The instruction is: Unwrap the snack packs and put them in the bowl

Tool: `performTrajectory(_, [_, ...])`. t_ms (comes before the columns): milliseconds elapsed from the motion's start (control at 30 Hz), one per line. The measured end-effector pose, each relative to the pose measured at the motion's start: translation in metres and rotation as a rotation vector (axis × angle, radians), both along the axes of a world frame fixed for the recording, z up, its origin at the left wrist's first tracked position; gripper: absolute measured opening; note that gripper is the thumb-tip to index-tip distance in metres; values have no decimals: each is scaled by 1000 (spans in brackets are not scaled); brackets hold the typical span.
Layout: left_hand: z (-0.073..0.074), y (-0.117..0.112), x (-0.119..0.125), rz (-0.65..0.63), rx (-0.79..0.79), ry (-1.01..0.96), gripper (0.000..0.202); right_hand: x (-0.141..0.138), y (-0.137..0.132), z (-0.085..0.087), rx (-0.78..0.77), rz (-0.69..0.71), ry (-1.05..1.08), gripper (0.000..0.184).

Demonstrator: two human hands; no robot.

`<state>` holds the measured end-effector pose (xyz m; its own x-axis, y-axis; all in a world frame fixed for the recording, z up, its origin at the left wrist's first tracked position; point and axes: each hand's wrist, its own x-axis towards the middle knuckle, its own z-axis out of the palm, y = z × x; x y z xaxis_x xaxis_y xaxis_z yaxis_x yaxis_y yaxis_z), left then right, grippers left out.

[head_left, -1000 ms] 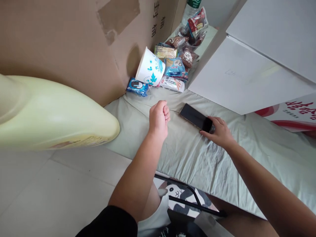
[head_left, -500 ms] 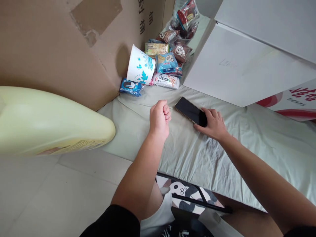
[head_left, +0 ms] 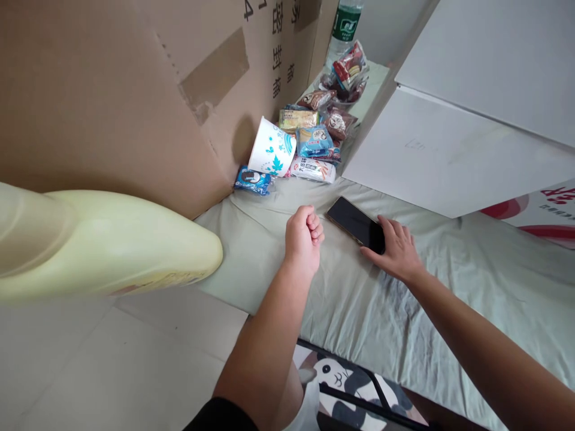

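Note:
A black smartphone [head_left: 353, 220] lies screen up on a pale green sheet [head_left: 269, 251]. My right hand [head_left: 398, 248] grips its near right end, thumb on one long edge and fingers on the other. To the left of the phone, my left hand [head_left: 304, 234] is closed in a fist, and nothing shows sticking out of it. Beyond the fist a white paper cup with blue print [head_left: 272, 149] leans tilted among wrapped snacks. These include a blue packet [head_left: 252, 179], a white packet [head_left: 313, 169] and a light blue packet [head_left: 313, 141].
A big cardboard box [head_left: 179, 131] stands at the left, with a pale yellow inflated-looking object [head_left: 135, 239] in front. White boxes [head_left: 458, 137] stand at the right. A green-labelled bottle [head_left: 345, 27] is at the back. Under the sheet's edge shows a panda-print surface [head_left: 335, 374] behind black bars.
The view has tilted up, so everything sits lower in the picture and the bottle has come into sight. Both hands keep their pose, and the phone stays in the right hand's grip.

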<state>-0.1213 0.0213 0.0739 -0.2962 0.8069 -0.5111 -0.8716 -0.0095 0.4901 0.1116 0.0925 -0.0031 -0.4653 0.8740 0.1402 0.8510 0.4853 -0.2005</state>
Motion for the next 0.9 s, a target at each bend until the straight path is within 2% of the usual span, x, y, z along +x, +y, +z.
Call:
performTrajectory(67, [1,0,2,1,-1,-55,30,-7,-3,11,84,89,89,76])
performTrajectory(133, [1,0,3,7,2,-97,29,-30,-1,30,167,233,202,61])
performTrajectory(200, [0,1,4,4,-2,-131,29,-70,12,53,191,356,271,43])
performTrajectory(267, [-1,2,3,-11,-20,-170,29,-125,37,75,175,412,321,33])
performTrajectory(367, [-4,4,-2,-17,-52,-226,29,-209,96,101,152,294,292,34])
performTrajectory(467, [-7,2,-14,22,-48,-305,29,-263,158,116,46,58,180,32])
performTrajectory(533, [-7,0,-23,45,-24,-383,30,-275,189,121,17,-67,165,34])
performTrajectory(633, [-9,-5,-36,64,8,-493,31,-275,221,122,-12,-175,141,39])
performTrajectory(733, [-11,-8,-43,91,52,-557,33,-271,244,115,-66,-272,-41,40])
performTrajectory(833, [-10,-8,-45,91,136,-585,37,-271,265,105,-78,-307,-216,43])
performTrajectory(900, [-9,-7,-45,64,188,-589,39,-273,275,100,-67,-282,-263,46])
